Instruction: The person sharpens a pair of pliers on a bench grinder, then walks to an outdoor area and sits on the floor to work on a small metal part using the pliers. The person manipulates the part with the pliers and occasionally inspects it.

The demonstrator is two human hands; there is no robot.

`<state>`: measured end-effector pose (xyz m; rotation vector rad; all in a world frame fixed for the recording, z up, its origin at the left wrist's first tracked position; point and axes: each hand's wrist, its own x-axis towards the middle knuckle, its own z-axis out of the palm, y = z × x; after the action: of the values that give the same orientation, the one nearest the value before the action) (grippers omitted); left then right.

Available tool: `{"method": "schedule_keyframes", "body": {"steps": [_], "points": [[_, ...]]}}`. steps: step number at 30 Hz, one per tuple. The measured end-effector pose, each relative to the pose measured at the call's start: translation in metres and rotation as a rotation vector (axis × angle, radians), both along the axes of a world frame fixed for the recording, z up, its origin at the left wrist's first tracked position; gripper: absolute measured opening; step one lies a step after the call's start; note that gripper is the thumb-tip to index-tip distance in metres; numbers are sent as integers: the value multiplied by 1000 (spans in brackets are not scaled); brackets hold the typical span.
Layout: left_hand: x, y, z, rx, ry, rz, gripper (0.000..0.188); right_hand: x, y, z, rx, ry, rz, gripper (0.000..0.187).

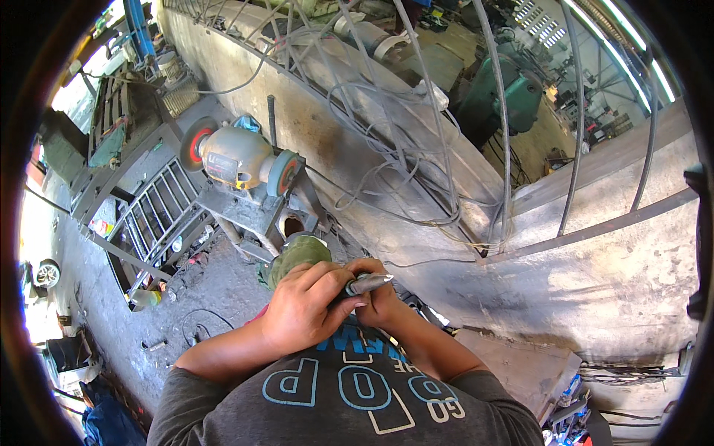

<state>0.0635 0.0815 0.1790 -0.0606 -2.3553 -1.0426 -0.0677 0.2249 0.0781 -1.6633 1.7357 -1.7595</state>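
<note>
Close in front of my chest, both hands are together around a short, dark metal rod with a bright, pointed tip. Its tip sticks out to the right, past my fingers. My left hand is closed, fingers curled over the rod's rear part, the thumb pressed below it. Curled fingers of my right hand touch the rod from behind and the right; part of this grip is hidden. Ahead and to the left stands a bench grinder with a wheel on each side. Crumpled green cloth shows just beyond my left hand.
The grinder sits on a metal stand. A barred metal frame is on its left. A stained low wall runs diagonally ahead, topped by curved metal bars and tangled cable. A green machine stands beyond.
</note>
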Motion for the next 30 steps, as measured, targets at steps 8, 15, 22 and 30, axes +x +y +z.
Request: {"method": "schedule_keyframes", "body": {"steps": [8,15,22,30], "points": [[-2,-6,-1,7,-3,-18,35,-1,-6,4,-25,-60,11,36],[-11,-25,-5,289,-193,34,33,10,-1,35,340,-179,-83,28],[-12,-33,-4,483,-299,30,32,22,-6,52,359,-316,-66,20],[-13,-32,-5,563,-344,33,32,22,-7,44,355,-328,-72,23]]}}
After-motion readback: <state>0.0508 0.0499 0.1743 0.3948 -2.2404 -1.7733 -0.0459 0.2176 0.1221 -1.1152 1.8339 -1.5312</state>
